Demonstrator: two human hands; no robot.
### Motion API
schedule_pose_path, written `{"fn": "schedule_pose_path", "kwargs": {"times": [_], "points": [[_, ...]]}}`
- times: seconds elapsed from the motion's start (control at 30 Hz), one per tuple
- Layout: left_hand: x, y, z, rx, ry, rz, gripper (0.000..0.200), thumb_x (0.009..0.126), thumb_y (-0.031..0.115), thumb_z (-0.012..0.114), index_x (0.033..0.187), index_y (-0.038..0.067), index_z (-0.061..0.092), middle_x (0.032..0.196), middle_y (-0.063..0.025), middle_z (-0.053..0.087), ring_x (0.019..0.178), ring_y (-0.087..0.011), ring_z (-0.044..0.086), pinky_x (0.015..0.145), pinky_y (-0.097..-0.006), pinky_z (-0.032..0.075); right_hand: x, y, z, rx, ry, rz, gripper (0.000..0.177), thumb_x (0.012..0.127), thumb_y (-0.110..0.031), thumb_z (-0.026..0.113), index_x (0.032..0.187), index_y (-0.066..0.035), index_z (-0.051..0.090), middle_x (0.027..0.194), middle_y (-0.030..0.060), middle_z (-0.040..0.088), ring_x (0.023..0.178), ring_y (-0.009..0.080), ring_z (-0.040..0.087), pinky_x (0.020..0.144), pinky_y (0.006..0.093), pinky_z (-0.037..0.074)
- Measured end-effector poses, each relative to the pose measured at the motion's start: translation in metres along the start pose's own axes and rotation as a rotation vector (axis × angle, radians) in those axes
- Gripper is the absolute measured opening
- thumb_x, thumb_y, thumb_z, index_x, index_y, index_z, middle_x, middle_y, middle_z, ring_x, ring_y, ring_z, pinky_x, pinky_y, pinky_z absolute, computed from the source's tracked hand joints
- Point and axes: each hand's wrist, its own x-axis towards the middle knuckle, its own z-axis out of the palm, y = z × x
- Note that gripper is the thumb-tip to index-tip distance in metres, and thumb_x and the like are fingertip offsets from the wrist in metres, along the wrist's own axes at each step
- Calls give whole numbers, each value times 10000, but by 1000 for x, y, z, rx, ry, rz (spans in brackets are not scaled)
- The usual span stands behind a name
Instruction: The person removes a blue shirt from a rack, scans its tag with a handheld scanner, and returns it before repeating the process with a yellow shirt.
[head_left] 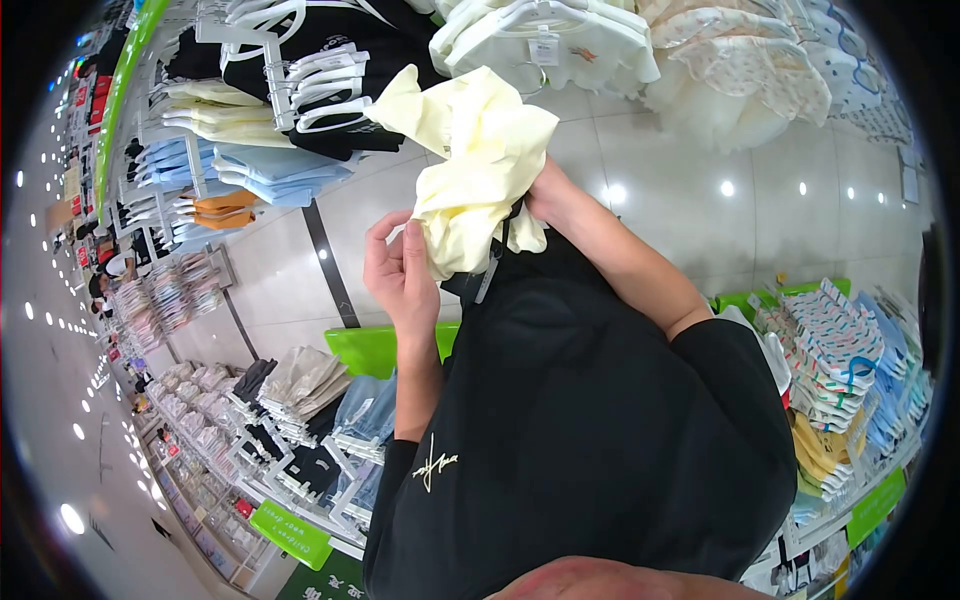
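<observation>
A pale yellow garment (478,165), bunched and folded over itself, is held up in front of my chest. My left hand (400,262) is closed at its lower left edge, thumb and curled fingers pinching the fabric. On the other side my right hand (545,190) grips the cloth, its fingers mostly hidden behind the folds. Just below the garment hangs a tag (487,281) near a thin black strap, close against my black T-shirt (590,400). The bunching hides what kind of garment it is.
White tops (545,40) and pale frilled clothes (735,65) hang ahead. Black, yellow and blue garments (280,170) fill a rack at the left. Racks with hanging clothes stand at lower left (300,385) and lower right (830,360). Between them lies a shiny tiled floor (690,190).
</observation>
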Motion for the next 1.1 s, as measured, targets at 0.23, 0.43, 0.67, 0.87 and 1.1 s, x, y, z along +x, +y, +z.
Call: {"fn": "schedule_pose_path", "kwargs": {"times": [0.23,0.43,0.67,0.87,1.1], "points": [[7,-17,-20,-77,82,11,136,1099,136,563,1153,16,525,1011,-165,727,883,-150,701,767,-256,542,6,3,3,-61,108,8,463,1032,-271,665,1420,-45,555,1324,109,677,1159,202,692,992,389,578],[17,-59,-61,-295,354,-69,128,1103,145,550,1167,43,508,1093,-157,695,973,-192,694,858,-318,567,2,-4,13,-157,114,45,255,895,-93,733,1126,1,686,997,100,738,925,188,724,818,343,594],[14,-106,-113,-401,444,-213,143,1106,142,533,1175,18,523,1216,-141,632,1136,-224,639,999,-390,524,-9,-13,31,-260,102,33,253,853,-106,771,1066,3,688,950,96,722,896,180,705,809,337,567],[4,-124,-123,-384,517,-210,140,1104,151,541,1162,24,524,1229,-142,630,1126,-217,630,1009,-387,513,-11,-15,32,-378,47,-41,220,857,-112,783,1034,-6,706,969,104,723,946,186,691,870,334,536],[2,-146,-130,-126,539,-139,154,1090,160,569,1150,22,533,1124,-89,608,1075,-178,603,960,-350,497,-12,-24,38,-434,-38,-76,255,839,-64,796,1070,-6,705,939,82,732,910,173,714,848,334,550]]}}
